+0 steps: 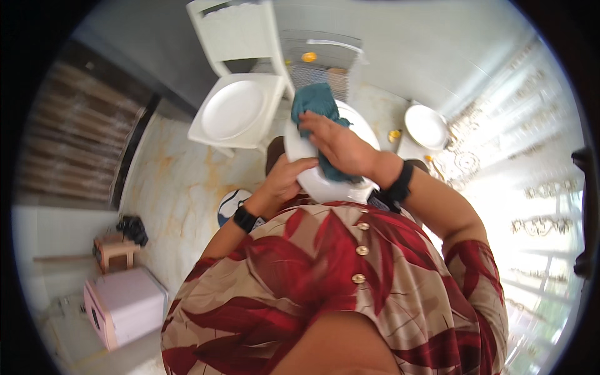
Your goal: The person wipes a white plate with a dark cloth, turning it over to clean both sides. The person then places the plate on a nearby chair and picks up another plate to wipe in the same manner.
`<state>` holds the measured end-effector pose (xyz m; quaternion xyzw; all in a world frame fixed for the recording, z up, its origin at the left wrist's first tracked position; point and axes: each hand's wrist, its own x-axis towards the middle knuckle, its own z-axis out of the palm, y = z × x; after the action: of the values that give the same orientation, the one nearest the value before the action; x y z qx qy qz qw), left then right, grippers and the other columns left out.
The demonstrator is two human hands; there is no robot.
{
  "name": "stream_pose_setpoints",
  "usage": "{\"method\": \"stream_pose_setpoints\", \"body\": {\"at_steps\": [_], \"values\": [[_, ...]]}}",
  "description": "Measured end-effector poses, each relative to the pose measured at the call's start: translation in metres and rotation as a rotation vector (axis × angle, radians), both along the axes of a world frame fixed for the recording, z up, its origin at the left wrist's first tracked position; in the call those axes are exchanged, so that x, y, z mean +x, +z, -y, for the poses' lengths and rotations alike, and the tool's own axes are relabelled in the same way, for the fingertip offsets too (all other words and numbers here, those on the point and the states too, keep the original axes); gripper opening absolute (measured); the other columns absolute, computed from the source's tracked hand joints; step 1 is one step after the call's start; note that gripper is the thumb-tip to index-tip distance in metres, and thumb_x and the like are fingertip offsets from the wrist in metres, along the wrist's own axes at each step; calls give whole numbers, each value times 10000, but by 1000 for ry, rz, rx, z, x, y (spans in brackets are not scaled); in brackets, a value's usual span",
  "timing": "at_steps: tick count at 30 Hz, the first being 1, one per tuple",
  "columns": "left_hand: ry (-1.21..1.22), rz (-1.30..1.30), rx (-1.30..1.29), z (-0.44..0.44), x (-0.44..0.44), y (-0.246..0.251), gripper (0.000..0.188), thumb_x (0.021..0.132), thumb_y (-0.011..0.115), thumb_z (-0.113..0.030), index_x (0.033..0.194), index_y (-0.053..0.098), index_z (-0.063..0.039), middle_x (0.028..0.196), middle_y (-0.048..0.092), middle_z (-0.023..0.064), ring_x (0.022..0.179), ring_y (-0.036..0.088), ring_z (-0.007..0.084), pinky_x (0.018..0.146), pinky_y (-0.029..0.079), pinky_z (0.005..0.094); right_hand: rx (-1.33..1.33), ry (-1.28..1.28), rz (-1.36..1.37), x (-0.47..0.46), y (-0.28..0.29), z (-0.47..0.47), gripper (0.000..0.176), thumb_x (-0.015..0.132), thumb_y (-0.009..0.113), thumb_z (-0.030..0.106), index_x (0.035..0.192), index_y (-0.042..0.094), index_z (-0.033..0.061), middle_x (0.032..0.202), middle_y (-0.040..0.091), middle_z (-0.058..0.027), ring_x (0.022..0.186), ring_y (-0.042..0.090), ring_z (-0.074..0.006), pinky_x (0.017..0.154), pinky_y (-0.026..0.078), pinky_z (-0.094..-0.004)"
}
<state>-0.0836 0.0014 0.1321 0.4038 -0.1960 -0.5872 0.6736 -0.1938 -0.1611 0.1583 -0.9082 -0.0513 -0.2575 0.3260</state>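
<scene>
In the head view a large white plate is tilted in front of my body, above the lap. My left hand grips its left rim, with the thumb on the upper face and the fingers hidden beneath. A crumpled teal cloth lies across the plate's face. On it rests my right hand, its fingers extended and the palm down against the cloth. Part of the cloth sticks out below the palm. Whether the right fingers pinch any of it cannot be told.
A white chair at the upper left bears another white plate. Beyond the held plate stands a wire cage. Another white dish is at the right, near a patterned sheer curtain. A pink box sits at the lower left.
</scene>
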Motion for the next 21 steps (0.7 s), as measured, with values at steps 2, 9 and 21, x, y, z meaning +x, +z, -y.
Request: {"method": "stream_pose_setpoints", "body": {"at_steps": [2,9,21], "values": [[121,-2,-40,4,-5,-7,385,902,599,-6,1281,531,-12,1171,632,102,1065,640,226,937,518,376,-136,138,-21,3,12,-14,290,948,519,103,1225,561,26,1336,555,-163,1334,456,-315,1118,325,-516],[-150,38,-116,9,-3,6,382,887,636,-15,1261,560,8,1171,639,103,1042,644,228,916,521,362,-75,-64,69,31,6,56,262,960,524,163,1181,605,49,1256,610,-152,1203,552,-339,1050,399,-443],[18,-89,-60,9,2,0,471,875,649,-23,1322,502,-7,1233,605,102,1102,622,242,960,514,396,-48,83,-21,2,7,-4,278,1000,476,132,1248,566,46,1363,546,-120,1365,431,-319,1145,293,-485]]}}
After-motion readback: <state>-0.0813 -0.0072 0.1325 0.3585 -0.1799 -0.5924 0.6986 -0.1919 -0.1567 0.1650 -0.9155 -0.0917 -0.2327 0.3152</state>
